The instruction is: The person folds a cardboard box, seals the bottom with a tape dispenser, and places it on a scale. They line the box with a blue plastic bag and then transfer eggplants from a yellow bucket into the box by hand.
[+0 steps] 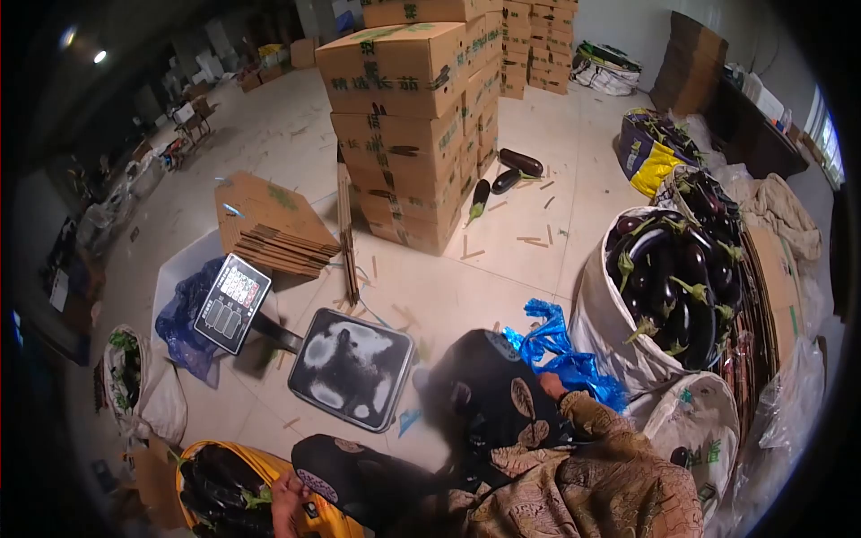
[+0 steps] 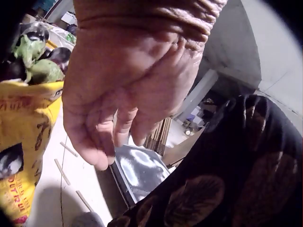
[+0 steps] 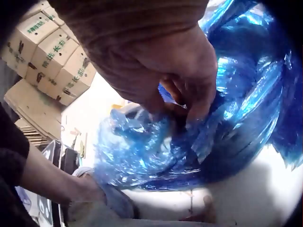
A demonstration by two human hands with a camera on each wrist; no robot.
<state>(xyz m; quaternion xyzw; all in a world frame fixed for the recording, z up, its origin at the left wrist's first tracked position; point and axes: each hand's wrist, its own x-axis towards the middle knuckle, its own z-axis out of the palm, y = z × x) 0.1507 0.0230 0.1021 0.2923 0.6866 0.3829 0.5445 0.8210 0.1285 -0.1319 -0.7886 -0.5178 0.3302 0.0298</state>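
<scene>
In the right wrist view my right hand (image 3: 184,71) pinches a crumpled blue plastic bag (image 3: 246,118) between thumb and fingers. The head view has that hand (image 1: 552,386) at the bag (image 1: 574,359), right of my knee. My left hand (image 1: 289,498) is beside a yellow bag (image 1: 235,446) of eggplants (image 1: 220,484) at the lower left. Seen from the left wrist, this hand (image 2: 128,94) hangs with loosely bent fingers and holds nothing; the yellow bag (image 2: 28,127) stands beside it.
A scale platform (image 1: 352,368) with its display (image 1: 232,303) stands before my knees. Behind are stacked cartons (image 1: 404,134) and flattened cardboard (image 1: 269,215). A white sack (image 1: 596,305) full of eggplants stands at the right. Several eggplants (image 1: 520,162) and cardboard strips lie on the floor.
</scene>
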